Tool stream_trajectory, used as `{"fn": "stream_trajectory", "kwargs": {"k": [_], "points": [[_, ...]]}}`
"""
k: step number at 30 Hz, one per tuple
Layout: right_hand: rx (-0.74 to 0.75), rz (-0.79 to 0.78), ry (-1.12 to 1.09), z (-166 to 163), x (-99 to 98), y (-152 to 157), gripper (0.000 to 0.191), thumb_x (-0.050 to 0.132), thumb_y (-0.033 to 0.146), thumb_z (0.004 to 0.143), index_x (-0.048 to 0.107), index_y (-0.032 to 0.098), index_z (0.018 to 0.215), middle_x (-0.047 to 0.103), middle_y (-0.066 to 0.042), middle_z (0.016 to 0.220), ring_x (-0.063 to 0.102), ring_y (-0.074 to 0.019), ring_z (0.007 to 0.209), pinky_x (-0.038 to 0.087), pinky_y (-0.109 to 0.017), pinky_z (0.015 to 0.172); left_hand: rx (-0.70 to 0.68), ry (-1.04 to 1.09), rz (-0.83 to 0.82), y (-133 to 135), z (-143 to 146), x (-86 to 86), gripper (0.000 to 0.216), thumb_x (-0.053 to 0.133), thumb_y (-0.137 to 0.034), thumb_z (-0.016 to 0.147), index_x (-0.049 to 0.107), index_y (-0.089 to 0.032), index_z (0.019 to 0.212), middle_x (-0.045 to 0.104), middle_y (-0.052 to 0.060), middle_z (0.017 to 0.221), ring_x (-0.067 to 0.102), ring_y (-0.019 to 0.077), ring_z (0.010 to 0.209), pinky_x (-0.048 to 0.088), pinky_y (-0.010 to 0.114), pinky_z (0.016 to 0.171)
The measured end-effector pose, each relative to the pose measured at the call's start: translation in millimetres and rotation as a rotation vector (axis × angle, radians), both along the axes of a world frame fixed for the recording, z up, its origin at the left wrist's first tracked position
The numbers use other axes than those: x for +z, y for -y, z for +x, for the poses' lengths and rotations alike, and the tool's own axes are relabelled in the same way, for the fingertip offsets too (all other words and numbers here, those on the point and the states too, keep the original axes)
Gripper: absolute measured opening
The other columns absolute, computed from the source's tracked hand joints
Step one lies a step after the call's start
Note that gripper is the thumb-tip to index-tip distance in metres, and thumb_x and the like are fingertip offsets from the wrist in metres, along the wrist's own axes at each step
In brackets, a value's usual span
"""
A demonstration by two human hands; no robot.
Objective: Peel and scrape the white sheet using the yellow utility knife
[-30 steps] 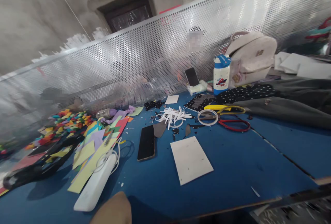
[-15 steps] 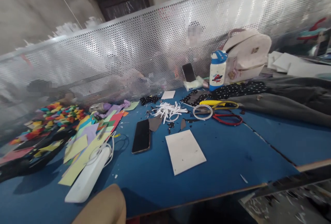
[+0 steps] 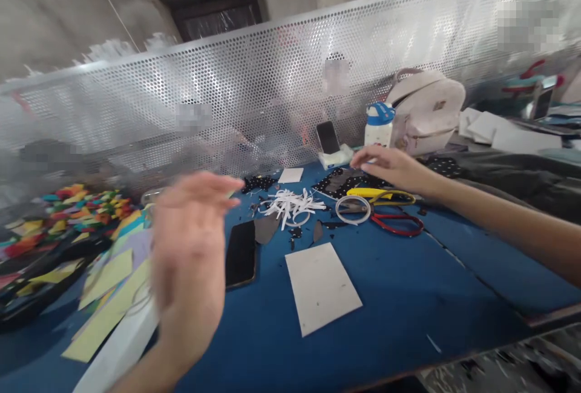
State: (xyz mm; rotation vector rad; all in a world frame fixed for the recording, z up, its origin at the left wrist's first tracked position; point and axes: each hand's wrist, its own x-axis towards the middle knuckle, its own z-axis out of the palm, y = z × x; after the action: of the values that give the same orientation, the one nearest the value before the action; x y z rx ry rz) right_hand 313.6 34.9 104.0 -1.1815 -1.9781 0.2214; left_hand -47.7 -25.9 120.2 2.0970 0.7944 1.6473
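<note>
My left hand is raised in front of me over the left side of the blue table. It is blurred, with fingers stretched out and nothing in it. My right hand reaches far across, palm down and fingers extended, over the black polka-dot fabric beside the white bottle. Just in front of it lie yellow-handled scissors, a white ring and red-handled scissors. A white sheet lies nearer me, a black phone beside my left hand.
A perforated metal screen closes the far edge, with people blurred behind it. White paper strips, coloured paper scraps, yellow sheets and a white power bank lie left. A white backpack, a propped phone and grey cloth lie right.
Both hands have come into view: the left rose in front of me and the right stretched out to the polka-dot fabric. The view shifted slightly.
</note>
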Motion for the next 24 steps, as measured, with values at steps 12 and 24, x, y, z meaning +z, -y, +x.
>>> {"fn": "stream_trajectory", "kwargs": {"k": [12, 24], "points": [[-0.155, -0.309, 0.446, 68, -74.2, -62, 0.034, 0.059, 0.044, 0.082, 0.067, 0.021, 0.105, 0.073, -0.012, 0.111, 0.067, -0.0325, 0.105, 0.051, -0.044, 0.091, -0.130, -0.887, -0.359, -17, -38, -112.9, 0.126, 0.081, -0.061, 0.074, -0.005, -0.036, 0.162, 0.015, 0.014, 0.168, 0.022, 0.0439, 0.151, 0.029, 0.067, 0.116], [-0.278, -0.366, 0.684, 48, -55.2, -70, 0.015, 0.071, 0.033, 0.073, 0.070, 0.023, 0.083, 0.077, -0.003, 0.089, 0.068, -0.0226, 0.076, 0.037, -0.028, 0.058, -0.140, -1.030, -0.346, -9, -20, -117.9, 0.153, 0.090, -0.055, 0.060, -0.025, -0.031, 0.157, 0.008, 0.022, 0.168, 0.011, 0.0460, 0.152, 0.018, 0.075, 0.116]]}}
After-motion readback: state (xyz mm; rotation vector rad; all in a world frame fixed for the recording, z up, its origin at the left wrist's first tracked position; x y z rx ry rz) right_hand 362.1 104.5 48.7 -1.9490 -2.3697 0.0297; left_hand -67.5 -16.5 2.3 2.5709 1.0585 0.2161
